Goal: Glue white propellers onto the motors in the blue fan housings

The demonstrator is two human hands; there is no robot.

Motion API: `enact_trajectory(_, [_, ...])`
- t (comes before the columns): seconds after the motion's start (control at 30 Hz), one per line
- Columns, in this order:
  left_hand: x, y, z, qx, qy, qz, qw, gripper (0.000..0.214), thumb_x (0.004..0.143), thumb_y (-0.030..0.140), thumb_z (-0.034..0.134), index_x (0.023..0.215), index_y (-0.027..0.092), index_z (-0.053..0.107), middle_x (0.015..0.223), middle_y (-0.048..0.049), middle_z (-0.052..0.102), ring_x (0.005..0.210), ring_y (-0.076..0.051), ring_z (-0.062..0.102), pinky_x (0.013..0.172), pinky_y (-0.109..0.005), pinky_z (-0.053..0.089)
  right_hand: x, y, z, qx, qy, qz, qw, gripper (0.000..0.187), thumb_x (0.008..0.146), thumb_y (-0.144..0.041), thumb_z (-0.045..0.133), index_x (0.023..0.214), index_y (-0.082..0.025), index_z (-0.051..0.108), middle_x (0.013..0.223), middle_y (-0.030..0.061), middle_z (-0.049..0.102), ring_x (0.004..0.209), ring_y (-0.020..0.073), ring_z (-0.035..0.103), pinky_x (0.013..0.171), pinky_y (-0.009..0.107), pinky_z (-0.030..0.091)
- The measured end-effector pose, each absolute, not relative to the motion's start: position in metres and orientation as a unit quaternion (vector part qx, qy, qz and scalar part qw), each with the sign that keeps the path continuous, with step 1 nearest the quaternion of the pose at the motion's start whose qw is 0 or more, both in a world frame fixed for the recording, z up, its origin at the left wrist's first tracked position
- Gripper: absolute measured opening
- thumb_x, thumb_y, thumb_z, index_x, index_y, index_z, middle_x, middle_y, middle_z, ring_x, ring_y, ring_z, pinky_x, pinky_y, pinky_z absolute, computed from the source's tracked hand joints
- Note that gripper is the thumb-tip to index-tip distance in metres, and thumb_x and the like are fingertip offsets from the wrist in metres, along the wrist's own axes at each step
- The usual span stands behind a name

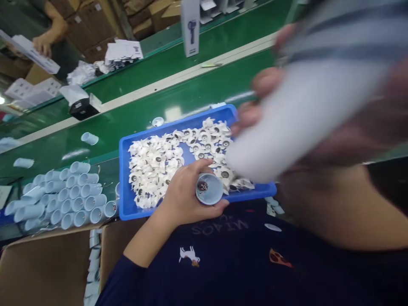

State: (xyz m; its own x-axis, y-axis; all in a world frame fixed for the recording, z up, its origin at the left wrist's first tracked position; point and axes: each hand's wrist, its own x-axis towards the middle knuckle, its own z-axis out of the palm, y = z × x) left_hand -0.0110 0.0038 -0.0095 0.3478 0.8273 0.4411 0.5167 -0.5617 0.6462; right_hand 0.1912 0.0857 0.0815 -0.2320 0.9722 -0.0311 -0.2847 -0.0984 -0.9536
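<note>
My left hand [185,193] is wrapped round a light blue cylindrical housing [215,194], its open end facing me; a small dark motor part shows inside. Close to the camera at the right, my right hand [344,140] grips a large white cylindrical object [296,114], badly smeared by motion, so its exact kind cannot be made out. Its lower rounded end hangs over the right part of a blue tray [123,178]. White bladed fan wheels [156,159], many with dark round hubs, fill much of that tray, just beyond my left hand.
Many light blue housings [75,193] are stacked left of the tray. Loose ones [89,138] lie on the green bench [140,110]. A white printed box [190,29] stands at the back. Across the bench, another person's hand [44,42] holds a white carton. Brown cardboard [41,272] sits below left.
</note>
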Motion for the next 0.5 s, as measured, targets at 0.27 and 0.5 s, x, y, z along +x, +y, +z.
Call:
enact_trajectory(0.27, [0.012, 0.005, 0.008, 0.778, 0.425, 0.419, 0.194, 0.025, 0.066, 0.028, 0.075, 0.072, 0.02, 0.052, 0.064, 0.0038, 0.057, 0.054, -0.011, 0.051, 0.05, -0.024, 0.038, 0.153, 0.058, 0.069, -0.173, -0.47, 0.651, 0.57, 0.044, 0.06, -0.059, 0.09, 0.071, -0.024, 0.065, 0.076, 0.0007, 0.063, 0.067, 0.0185, 0.063, 0.059, 0.033, 0.056])
enact_trajectory(0.5, [0.017, 0.003, 0.005, 0.766, 0.453, 0.415, 0.191, 0.023, 0.067, 0.03, 0.073, 0.07, 0.02, 0.053, 0.064, 0.0031, 0.056, 0.055, -0.012, 0.052, 0.051, -0.025, 0.038, 0.16, 0.058, 0.067, -0.182, -0.496, 0.62, 0.58, 0.047, 0.072, -0.066, 0.08, 0.074, -0.021, 0.063, 0.077, 0.0005, 0.062, 0.071, 0.0184, 0.063, 0.062, 0.033, 0.056])
